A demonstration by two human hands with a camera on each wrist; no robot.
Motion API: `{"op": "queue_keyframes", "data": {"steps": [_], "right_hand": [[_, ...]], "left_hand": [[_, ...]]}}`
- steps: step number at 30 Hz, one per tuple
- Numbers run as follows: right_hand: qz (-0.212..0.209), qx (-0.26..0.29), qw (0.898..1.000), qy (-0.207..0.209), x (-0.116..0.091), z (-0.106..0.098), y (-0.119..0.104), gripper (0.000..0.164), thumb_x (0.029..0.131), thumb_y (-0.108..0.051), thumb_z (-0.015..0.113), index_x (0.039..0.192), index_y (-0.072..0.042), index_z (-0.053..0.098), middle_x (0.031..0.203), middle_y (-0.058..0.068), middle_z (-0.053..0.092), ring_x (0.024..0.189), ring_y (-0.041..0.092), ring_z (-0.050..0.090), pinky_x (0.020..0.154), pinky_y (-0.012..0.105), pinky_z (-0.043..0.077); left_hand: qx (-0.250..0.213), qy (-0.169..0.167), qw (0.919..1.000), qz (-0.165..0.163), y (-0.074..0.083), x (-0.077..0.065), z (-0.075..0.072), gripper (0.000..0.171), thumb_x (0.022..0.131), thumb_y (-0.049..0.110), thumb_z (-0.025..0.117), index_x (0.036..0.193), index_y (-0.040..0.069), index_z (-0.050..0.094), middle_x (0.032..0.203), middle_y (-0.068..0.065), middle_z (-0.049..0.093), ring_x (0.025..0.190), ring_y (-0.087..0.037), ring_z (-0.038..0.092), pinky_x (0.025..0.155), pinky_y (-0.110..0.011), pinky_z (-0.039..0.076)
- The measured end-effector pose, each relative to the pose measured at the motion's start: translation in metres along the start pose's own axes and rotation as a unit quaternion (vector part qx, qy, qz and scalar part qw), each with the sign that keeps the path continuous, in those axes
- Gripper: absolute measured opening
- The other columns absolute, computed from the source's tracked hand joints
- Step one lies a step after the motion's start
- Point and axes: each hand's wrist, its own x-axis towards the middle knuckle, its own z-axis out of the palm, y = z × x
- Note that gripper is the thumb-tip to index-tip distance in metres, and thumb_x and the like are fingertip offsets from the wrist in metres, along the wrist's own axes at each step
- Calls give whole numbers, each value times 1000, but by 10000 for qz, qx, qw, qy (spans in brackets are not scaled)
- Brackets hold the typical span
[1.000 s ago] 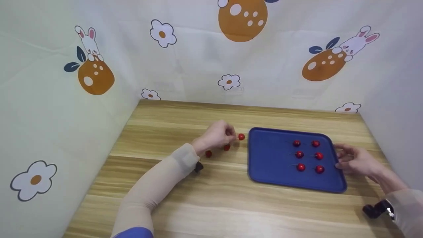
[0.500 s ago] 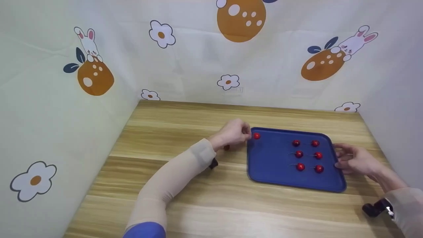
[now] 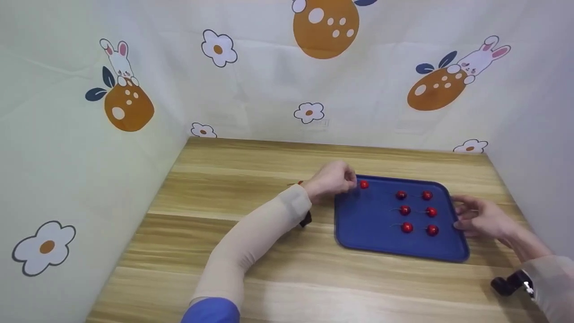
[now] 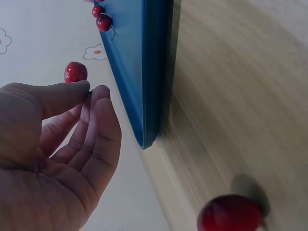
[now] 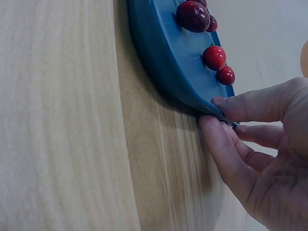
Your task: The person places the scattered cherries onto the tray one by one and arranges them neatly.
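My left hand (image 3: 334,179) is over the far left corner of the blue tray (image 3: 370,224), pinching a red cherry (image 3: 364,184) by its stem between thumb and fingertips. In the left wrist view that cherry (image 4: 76,72) juts out past the thumb, clear of the tray's rim. Several cherries lie in two columns on the tray's right half, one of them a cherry (image 3: 407,227) at the near end of the inner column. At the tray's right edge my right hand (image 3: 486,217) grips the rim, thumb on the inner side and fingers outside, plainest in the right wrist view.
On the wooden table (image 3: 215,179) a loose cherry (image 4: 230,214) lies left of the tray; in the head view my left wrist mostly covers that area. Printed cloth walls (image 3: 251,89) enclose the table at the back and both sides.
My left hand has moved right, carrying the cherry from beside the tray to over its far left corner. The right hand has kept its place on the rim.
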Motion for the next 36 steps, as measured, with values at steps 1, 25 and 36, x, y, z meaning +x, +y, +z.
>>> {"op": "queue_keyframes", "data": {"steps": [1,25,36], "right_hand": [[-7,4,10000,-4,0,0,0,93,93,9,76,169,15,22,128,21,60,98,4,70,83,35,71],[-91,-46,9999,9,-1,0,-1,94,93,7,78,168,17,23,129,22,63,98,2,71,82,34,70],[-148,4,9999,11,-1,1,-2,91,93,7,77,168,17,26,124,20,64,96,3,72,81,35,70]], "left_hand": [[10,-14,10000,43,1,2,1,8,102,12,78,97,8,83,81,6,72,76,-8,62,68,-20,49],[1281,-171,9909,372,8,52,38,7,97,22,83,94,18,87,93,7,82,93,-12,71,85,-26,60],[1721,-132,9846,282,-5,67,52,9,93,22,80,88,20,87,92,9,83,87,-12,72,81,-27,62]]}}
